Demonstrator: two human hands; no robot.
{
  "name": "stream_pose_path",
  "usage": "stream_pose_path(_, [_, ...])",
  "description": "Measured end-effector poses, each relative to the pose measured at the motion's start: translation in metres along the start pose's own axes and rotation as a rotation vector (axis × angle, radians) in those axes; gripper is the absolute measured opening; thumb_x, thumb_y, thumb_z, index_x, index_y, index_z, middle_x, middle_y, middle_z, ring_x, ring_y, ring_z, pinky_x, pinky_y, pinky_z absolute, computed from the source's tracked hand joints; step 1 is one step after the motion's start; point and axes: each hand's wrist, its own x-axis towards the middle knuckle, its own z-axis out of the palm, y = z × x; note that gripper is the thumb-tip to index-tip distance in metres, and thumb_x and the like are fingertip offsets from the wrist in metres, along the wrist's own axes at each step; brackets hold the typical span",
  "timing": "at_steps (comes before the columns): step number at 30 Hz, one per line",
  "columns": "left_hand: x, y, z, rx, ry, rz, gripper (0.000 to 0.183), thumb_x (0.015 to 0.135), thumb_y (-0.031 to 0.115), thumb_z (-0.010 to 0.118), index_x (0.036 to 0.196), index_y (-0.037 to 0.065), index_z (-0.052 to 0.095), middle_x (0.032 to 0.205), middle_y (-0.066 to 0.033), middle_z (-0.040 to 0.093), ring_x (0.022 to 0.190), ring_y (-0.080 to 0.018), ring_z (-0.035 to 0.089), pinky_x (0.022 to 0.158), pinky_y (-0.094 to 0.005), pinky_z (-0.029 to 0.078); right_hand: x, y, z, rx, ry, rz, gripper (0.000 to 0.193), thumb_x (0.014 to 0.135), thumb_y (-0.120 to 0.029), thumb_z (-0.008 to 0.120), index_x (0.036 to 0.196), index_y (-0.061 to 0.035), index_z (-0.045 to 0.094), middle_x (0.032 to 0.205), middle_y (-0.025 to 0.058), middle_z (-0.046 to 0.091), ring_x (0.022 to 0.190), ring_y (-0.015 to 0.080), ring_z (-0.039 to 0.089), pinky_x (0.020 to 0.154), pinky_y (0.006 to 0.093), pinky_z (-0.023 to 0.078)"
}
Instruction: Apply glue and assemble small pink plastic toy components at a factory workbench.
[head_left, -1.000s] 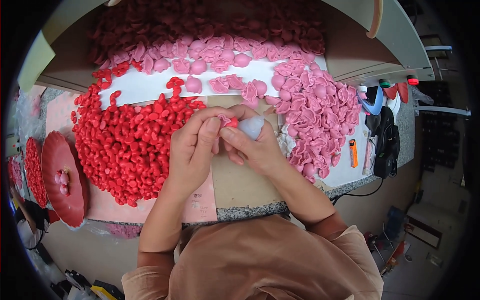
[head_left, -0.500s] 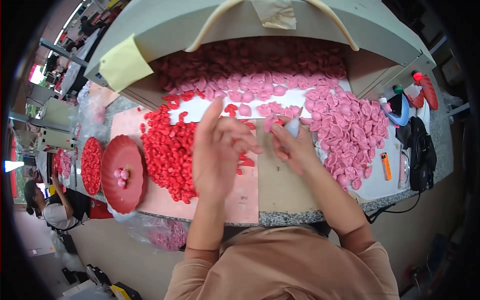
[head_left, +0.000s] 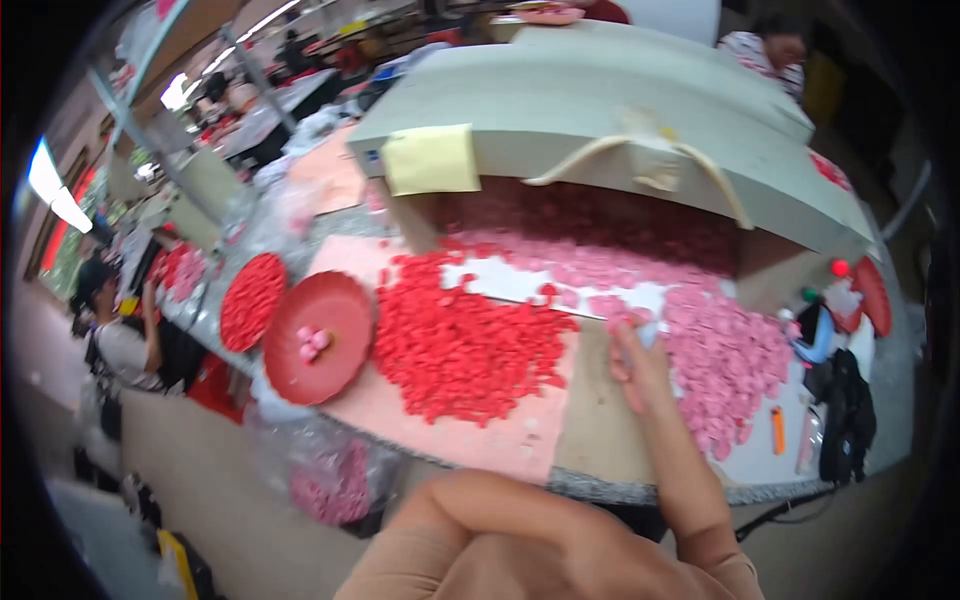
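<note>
In my right hand [head_left: 640,368] are a small translucent squeeze bottle [head_left: 649,335] and a pink petal-like piece [head_left: 626,318], held at the fingertips. Motion blur hides how the fingers sit on them. This hand is over the bare tan board [head_left: 600,430], between two heaps. To its left lies a large heap of small red pieces [head_left: 465,350] on a pale pink sheet [head_left: 500,450]. On its right spreads a heap of pink cupped pieces [head_left: 725,365] on white paper. My left arm [head_left: 500,505] is folded across my body; the left hand is out of sight.
A grey box-like hood [head_left: 600,100] stands behind, with more pink pieces under it. At left are a red scalloped dish [head_left: 340,365] holding several pink balls and a dish of red pieces [head_left: 253,300]. An orange lighter [head_left: 778,430] and black bag [head_left: 850,415] lie right.
My left hand, raised and apart over the red heap before, has left the view as that arm folded in. The whole view has shifted and tilted. My right hand keeps the bottle and pink piece.
</note>
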Motion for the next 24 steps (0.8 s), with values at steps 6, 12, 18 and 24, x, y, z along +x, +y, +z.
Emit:
stream_pose_path(6, [-0.095, -0.001, -0.070, 0.671, 1.334, -0.283, 0.033, 0.080, 0.005, 0.061, 0.113, 0.002, 0.056, 0.121, -0.0103, 0.054, 0.114, -0.0178, 0.049, 0.095, -0.0317, 0.038, -0.003, -0.003, 0.001, 0.149, -0.063, 0.018, 0.024, 0.087, -0.021, 0.061, 0.105, -0.0120, 0.047, 0.081, -0.0034, 0.049, 0.063, 0.0036, 0.044, 0.041, 0.0159, 0.028])
stream_pose_path(12, [-0.120, -0.048, -0.104, 0.674, 1.278, -0.398, 0.055, 0.078, 0.006, 0.065, 0.130, 0.005, 0.046, 0.134, -0.0111, 0.045, 0.126, -0.0218, 0.040, 0.103, -0.0333, 0.032, -0.005, -0.003, 0.004, 0.346, -0.150, 0.182, 0.019, 0.089, -0.024, 0.059, 0.101, -0.0131, 0.050, 0.084, -0.0030, 0.051, 0.063, 0.0040, 0.045, 0.044, 0.0151, 0.028])
stream_pose_path(18, [-0.118, -0.053, -0.106, 0.273, 1.442, -0.268, 0.053, 0.085, 0.002, 0.057, 0.135, 0.005, 0.038, 0.134, -0.0141, 0.044, 0.111, -0.0190, 0.053, 0.081, -0.0246, 0.048, -0.009, -0.007, 0.014, 0.390, -0.242, 0.211, 0.026, 0.092, -0.032, 0.052, 0.106, -0.0109, 0.052, 0.083, -0.0024, 0.053, 0.065, 0.0041, 0.048, 0.045, 0.0162, 0.030])
stream_pose_path(24, [-0.131, -0.052, -0.108, -0.069, 1.607, 0.055, 0.040, 0.094, 0.022, 0.049, 0.129, 0.007, 0.038, 0.126, -0.0139, 0.050, 0.097, -0.0204, 0.060, 0.078, -0.0309, 0.053, -0.012, -0.024, 0.000, -0.277, -0.352, 0.098, 0.029, 0.092, -0.033, 0.052, 0.105, -0.0065, 0.050, 0.084, 0.0012, 0.058, 0.062, 0.0072, 0.052, 0.047, 0.0199, 0.038])
